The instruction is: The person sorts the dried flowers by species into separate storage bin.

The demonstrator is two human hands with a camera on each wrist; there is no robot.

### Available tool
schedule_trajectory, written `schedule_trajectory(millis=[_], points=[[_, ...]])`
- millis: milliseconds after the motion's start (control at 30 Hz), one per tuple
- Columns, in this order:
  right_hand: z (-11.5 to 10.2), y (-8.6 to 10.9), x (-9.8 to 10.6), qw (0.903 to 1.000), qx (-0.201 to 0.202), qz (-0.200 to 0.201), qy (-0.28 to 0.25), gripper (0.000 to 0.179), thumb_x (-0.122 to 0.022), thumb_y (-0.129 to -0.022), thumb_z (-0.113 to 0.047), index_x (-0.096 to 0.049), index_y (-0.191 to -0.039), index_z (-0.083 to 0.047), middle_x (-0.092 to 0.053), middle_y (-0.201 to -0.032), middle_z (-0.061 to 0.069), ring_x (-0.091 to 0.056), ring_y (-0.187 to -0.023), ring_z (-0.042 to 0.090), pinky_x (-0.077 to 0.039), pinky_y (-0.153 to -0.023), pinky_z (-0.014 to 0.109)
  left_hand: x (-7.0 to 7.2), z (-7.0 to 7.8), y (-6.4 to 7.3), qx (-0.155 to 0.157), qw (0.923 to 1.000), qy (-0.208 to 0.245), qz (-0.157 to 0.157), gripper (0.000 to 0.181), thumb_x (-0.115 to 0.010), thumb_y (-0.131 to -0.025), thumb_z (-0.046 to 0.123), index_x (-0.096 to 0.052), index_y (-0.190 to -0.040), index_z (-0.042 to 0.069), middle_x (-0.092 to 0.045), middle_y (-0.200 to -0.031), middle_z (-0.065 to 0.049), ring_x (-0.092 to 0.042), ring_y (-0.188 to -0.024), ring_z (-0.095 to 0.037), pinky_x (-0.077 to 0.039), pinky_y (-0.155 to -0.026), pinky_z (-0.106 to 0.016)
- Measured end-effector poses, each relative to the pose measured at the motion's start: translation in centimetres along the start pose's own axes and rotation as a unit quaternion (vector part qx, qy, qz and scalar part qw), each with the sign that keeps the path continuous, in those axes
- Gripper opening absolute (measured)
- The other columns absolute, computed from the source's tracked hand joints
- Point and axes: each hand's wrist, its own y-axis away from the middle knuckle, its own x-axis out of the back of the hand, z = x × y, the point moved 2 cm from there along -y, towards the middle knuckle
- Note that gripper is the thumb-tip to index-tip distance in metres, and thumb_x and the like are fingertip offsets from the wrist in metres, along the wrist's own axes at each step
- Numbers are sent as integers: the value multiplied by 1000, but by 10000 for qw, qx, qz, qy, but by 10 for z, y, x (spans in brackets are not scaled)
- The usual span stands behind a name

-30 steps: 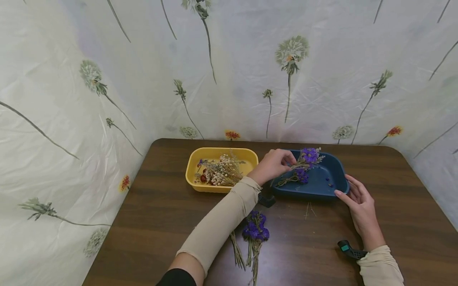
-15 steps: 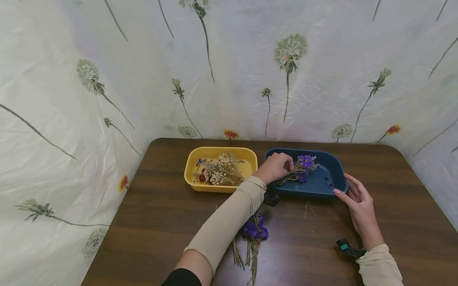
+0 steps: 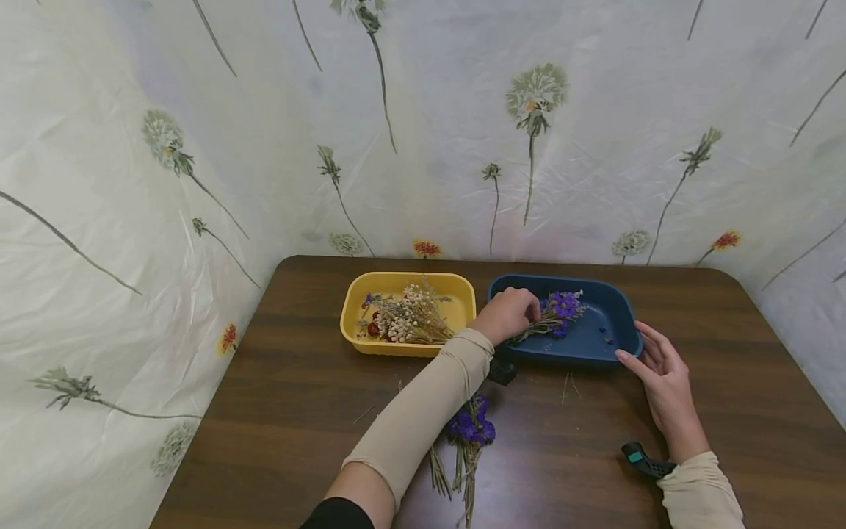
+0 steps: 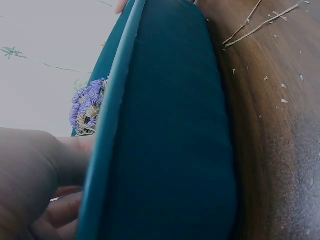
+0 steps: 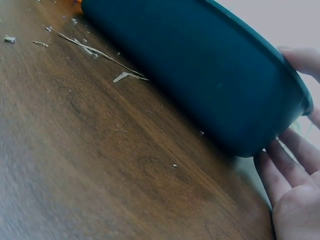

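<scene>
We see the purple flowers (image 3: 564, 307) lying in the left part of the blue tray (image 3: 570, 360), just to the right of the left fingers (image 3: 532, 306); their long axis runs roughly left to right, blooms at the right and slightly far, stems (image 3: 529, 332) trailing left and near. That puts the stem end right by the left hand (image 3: 506, 314) — clearly the nearer of the two — while the right hand (image 3: 664, 376) sits across at the tray's right end. The left fingers are curled down inside the tray beside the stems, yet their tips are hidden, so we cannot tell whether they pinch anything. The right hand grips the tray: thumb (image 5: 302, 61) at its rim, the other fingers against the end wall. Nearer us, another purple bunch (image 3: 471, 425) lies on the surface (image 3: 562, 455), partly behind the left sleeve (image 3: 416, 419) — stems pointing near.
</scene>
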Motion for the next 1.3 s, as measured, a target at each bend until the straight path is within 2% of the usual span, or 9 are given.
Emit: schedule_trajectory(millis=[367, 533, 667, 833, 1033, 1300], points=[[-2, 1, -1, 10000, 59, -22, -72, 66, -66, -98, 0, -41, -158, -13, -46, -158, 2, -47, -138, 2, -45, -97, 2, 0, 0, 2, -53, 9999, -95, 59, 12, -66, -100, 12, -75, -105, 19, -74, -106, 6, -63, -86, -7, -54, -80, -20], [0, 0, 0, 9999, 98, -18, -99, 66, -67, -98, 1, -42, -158, -12, -48, -156, 0, -49, -136, 0, -46, -95, 2, -4, 2, 1, -125, 9992, -356, -122, 10, -66, -100, 13, -70, -105, 20, -68, -99, 8, -60, -82, -9, -50, -74, -21], [0, 0, 0, 9999, 93, -26, -93, 66, -67, -98, 0, -42, -158, -12, -48, -157, 1, -49, -136, 1, -46, -95, 2, -6, 4, 2, -200, 9985, -393, -333, 11, -66, -100, 10, -67, -106, 20, -64, -95, 8, -57, -80, -11, -47, -69, -21], [-1, 0, 0, 9999, 102, -48, -110, 66, -66, -98, 0, -41, -158, -12, -47, -157, 1, -50, -134, 0, -46, -94, 2, -9, 4, 0, -437, 9972, -135, -585, 17, -65, -98, 2, -66, -105, 18, -67, -101, 5, -59, -87, -10, -49, -76, -19], [-1, 1, 0, 9996, 161, -77, -200, 65, -65, -98, 2, -42, -158, -11, -50, -154, 0, -51, -133, -1, -47, -95, 3, -14, 1, -5, -836, 9914, 336, -947, 21, -63, -96, -4, -67, -105, 14, -70, -107, 3, -64, -97, -8, -50, -82, -14], [-2, 3, -1, 9995, 218, -95, -226, 65, -65, -98, 3, -42, -157, -9, -51, -152, -1, -53, -131, -1, -47, -95, 3, -11, 1, -2, -1009, 9906, 183, -910, 21, -65, -96, -1, -67, -112, 14, -70, -117, 0, -65, -109, -10, -51, -93, -15]])
